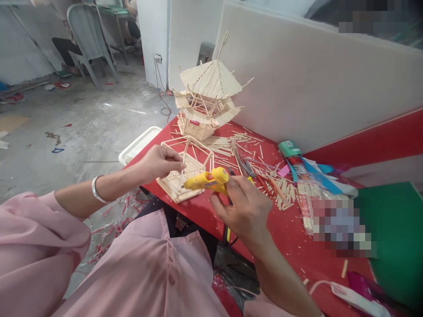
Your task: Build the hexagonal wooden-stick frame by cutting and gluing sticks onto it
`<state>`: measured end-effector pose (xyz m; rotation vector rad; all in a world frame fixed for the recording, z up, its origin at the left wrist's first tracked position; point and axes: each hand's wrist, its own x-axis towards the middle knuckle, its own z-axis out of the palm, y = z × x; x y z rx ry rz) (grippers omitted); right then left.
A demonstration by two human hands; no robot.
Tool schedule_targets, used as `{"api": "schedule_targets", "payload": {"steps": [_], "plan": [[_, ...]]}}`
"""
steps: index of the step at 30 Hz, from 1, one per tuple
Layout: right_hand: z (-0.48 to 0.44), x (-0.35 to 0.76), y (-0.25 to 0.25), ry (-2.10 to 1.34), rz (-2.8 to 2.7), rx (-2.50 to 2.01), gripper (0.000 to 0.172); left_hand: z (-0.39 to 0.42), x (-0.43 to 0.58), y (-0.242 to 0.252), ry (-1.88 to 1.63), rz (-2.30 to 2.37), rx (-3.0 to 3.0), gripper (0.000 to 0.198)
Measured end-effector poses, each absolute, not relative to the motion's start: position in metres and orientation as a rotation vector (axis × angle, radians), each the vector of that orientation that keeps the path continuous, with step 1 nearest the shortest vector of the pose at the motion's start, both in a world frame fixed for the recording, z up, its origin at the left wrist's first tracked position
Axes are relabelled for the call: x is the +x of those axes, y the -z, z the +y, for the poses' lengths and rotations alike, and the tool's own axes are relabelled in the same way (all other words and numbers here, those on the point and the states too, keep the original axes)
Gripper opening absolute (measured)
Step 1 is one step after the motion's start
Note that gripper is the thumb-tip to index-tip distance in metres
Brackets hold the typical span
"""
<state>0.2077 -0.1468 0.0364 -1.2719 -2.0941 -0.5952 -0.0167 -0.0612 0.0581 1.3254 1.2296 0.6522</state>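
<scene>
My right hand (246,204) is wrapped round a yellow hot glue gun (206,179). Its nozzle points left, at the near corner of a small open frame of wooden sticks (170,187) on the red table. My left hand (158,163) is closed in a pinch on a thin wooden stick (182,178) that stands at that corner, close to the nozzle. Whether the nozzle touches the wood I cannot tell. Behind the frame rises a tiered pagoda model (211,83) built from the same sticks, with a pointed roof.
Loose sticks (280,193) and pliers (243,164) lie on the red table (198,215). Packaged sticks (306,207) and a green tape roll (289,149) are to the right. A white power strip (358,299) lies near the front right. A white panel (280,75) stands behind.
</scene>
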Motion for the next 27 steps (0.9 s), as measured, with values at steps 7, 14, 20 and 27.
{"api": "schedule_targets", "payload": {"steps": [7,14,20,27], "plan": [[-0.15,0.208,-0.038,0.589,-2.082,-1.276,0.03,-0.061,-0.018,-0.056,-0.66,1.196,1.271,0.009],[-0.15,0.208,-0.037,0.577,-2.065,-1.279,0.033,-0.061,-0.021,-0.053,-0.686,1.154,1.284,0.01],[-0.15,0.208,-0.038,0.574,-2.081,-1.265,0.035,-0.06,-0.018,-0.051,-0.697,1.171,1.275,0.01],[-0.146,0.21,-0.029,0.432,-2.0,-1.429,0.015,-0.064,-0.042,-0.045,-0.763,1.093,1.233,0.012]]}}
